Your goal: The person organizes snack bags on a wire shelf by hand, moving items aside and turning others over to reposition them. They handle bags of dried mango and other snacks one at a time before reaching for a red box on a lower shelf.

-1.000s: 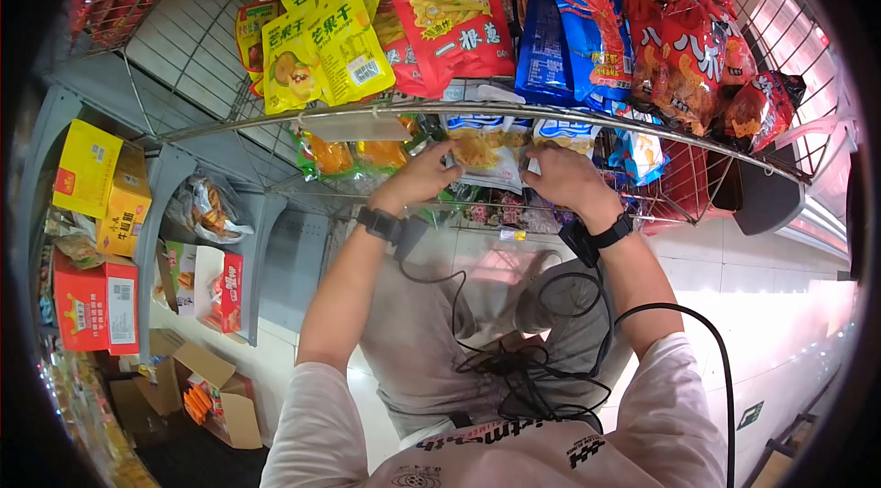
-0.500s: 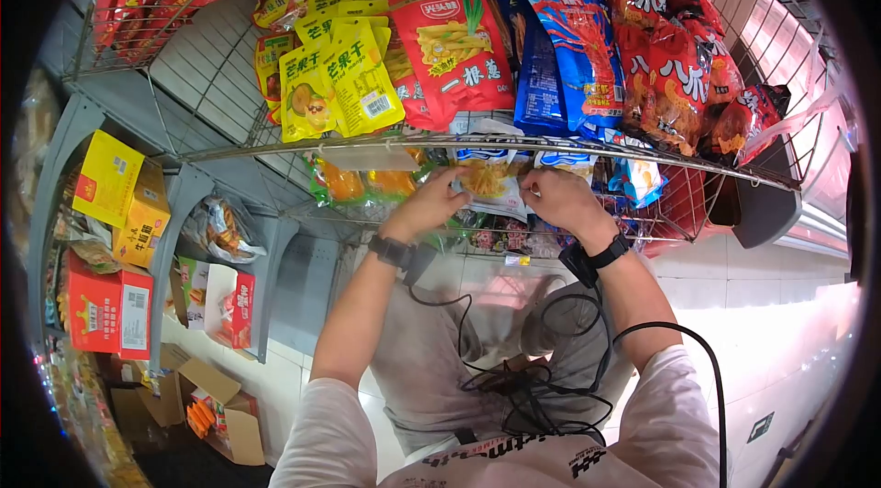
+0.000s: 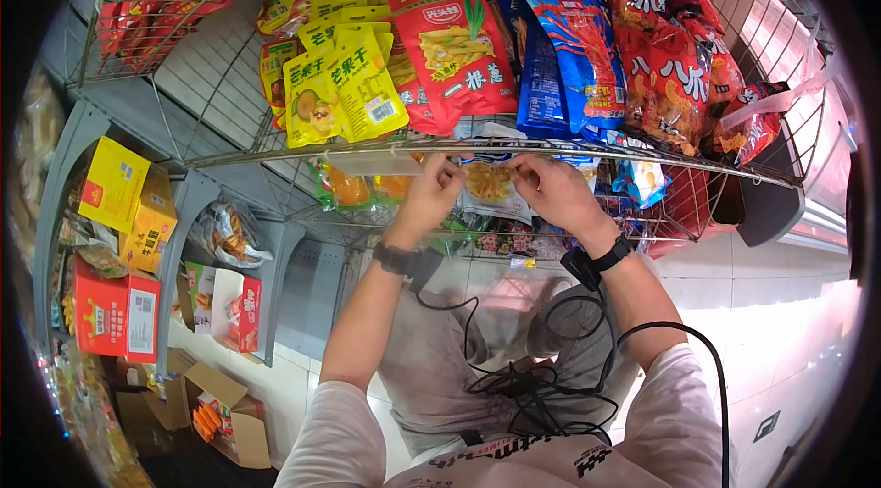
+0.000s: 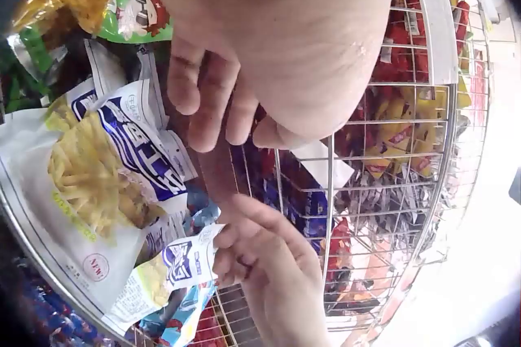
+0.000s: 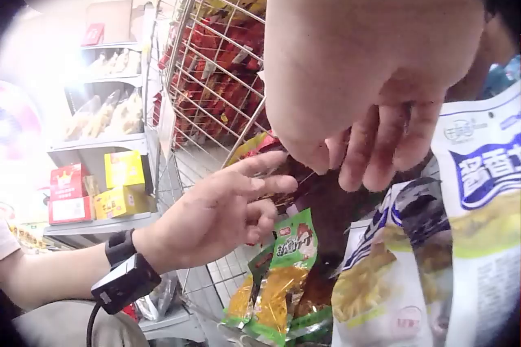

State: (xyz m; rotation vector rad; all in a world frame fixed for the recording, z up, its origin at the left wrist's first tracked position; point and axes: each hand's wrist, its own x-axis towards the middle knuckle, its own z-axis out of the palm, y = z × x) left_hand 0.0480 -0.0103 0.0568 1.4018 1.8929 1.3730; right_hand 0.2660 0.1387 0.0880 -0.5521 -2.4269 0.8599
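White snack bags with blue bands and yellow strips pictured on them [image 3: 488,187] stand in the lower wire basket. My left hand [image 3: 431,199] is at the basket's front, left of these bags, its fingers bent loosely with nothing between them. Over the bags' right side, my right hand [image 3: 562,199] has relaxed, bent fingers. In the left wrist view, its fingertips overlap the top edge of a smaller-looking white bag [image 4: 189,261]. From the right wrist view, the left fingers point towards the right hand, above a green-and-orange bag [image 5: 285,286].
Above the hands, a wire basket holds yellow dried mango bags [image 3: 367,89], red bags [image 3: 454,57], blue bags [image 3: 583,57] and red crinkled bags [image 3: 670,75]. Its metal rim [image 3: 303,152] crosses near the fingertips. Grey shelves with boxes [image 3: 119,309] stand left. Black cables [image 3: 523,387] lie across the lap.
My left hand has moved up towards the upper basket's rim, away from the white bag's side. The right hand has shifted slightly up and left. The head view has tilted a little.
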